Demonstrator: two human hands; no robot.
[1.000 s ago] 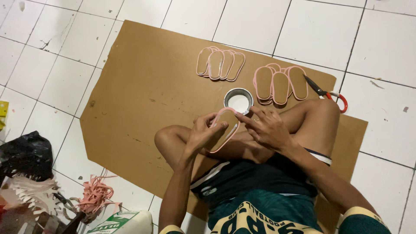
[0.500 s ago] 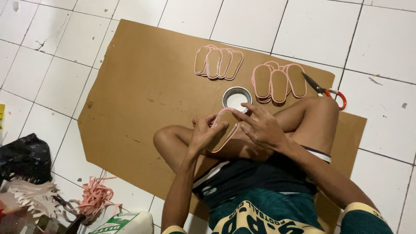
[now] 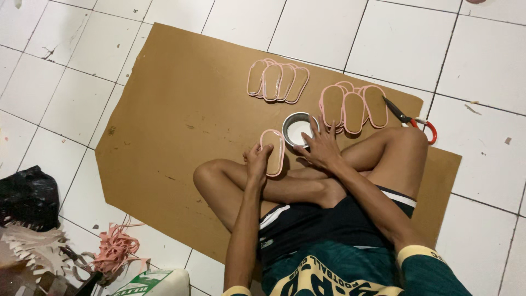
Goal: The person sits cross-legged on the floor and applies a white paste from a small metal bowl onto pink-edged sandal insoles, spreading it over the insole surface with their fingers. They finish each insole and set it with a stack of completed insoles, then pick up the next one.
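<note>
The right hand point(image 3: 322, 147) covers the near rim of the round tin point(image 3: 296, 129); the scissors point(image 3: 412, 119) are partly behind the knee; the white bag point(image 3: 156, 282) and the dark bundle point(image 3: 24, 197) are cut by the picture's edges; the left hand's fingers point(image 3: 257, 160) hide the insole's point(image 3: 273, 152) lower end.

White package point(image 3: 156, 282) with green printed markings, rounded, at the bottom edge on the tiled floor point(image 3: 471, 66), left of the seated person's knee, just beside pink scrap strips point(image 3: 115, 249). No signs or screens.
</note>
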